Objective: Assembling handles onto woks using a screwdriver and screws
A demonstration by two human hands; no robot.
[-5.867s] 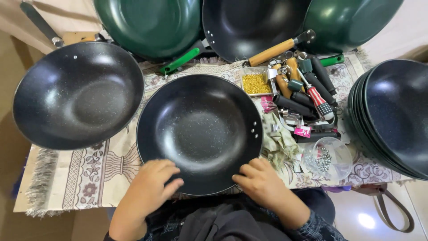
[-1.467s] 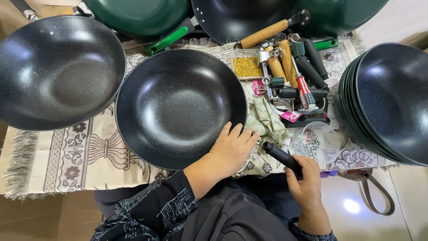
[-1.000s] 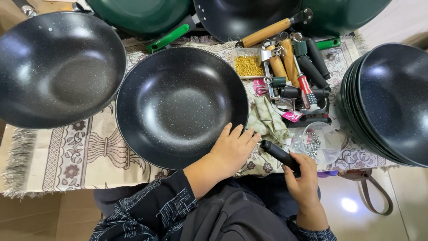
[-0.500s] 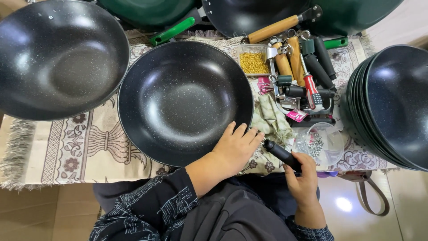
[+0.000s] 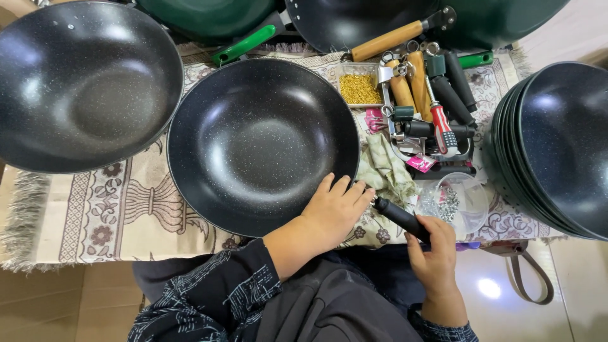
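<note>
Left hand (image 5: 335, 212) fingers flat, released, on wok (image 5: 263, 145) rim at 5 o'clock | right hand (image 5: 437, 250) fingers grasping black handle (image 5: 400, 217) | risk: unclamped wok may rotate; handle tip may slip.

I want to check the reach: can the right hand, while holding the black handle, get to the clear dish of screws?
Probably yes. The right hand holds the black handle right beside the clear dish, and nothing lies between them.

1. At 9 o'clock from the middle wok (image 5: 263, 142), bare patterned cloth (image 5: 120, 206) gives passage.
2. At 3 o'clock, piled handles (image 5: 437, 95), a screwdriver (image 5: 441, 123) and a clear screw tub (image 5: 453, 202) block.
3. Stacked woks (image 5: 557, 142) wall the far right.
</note>
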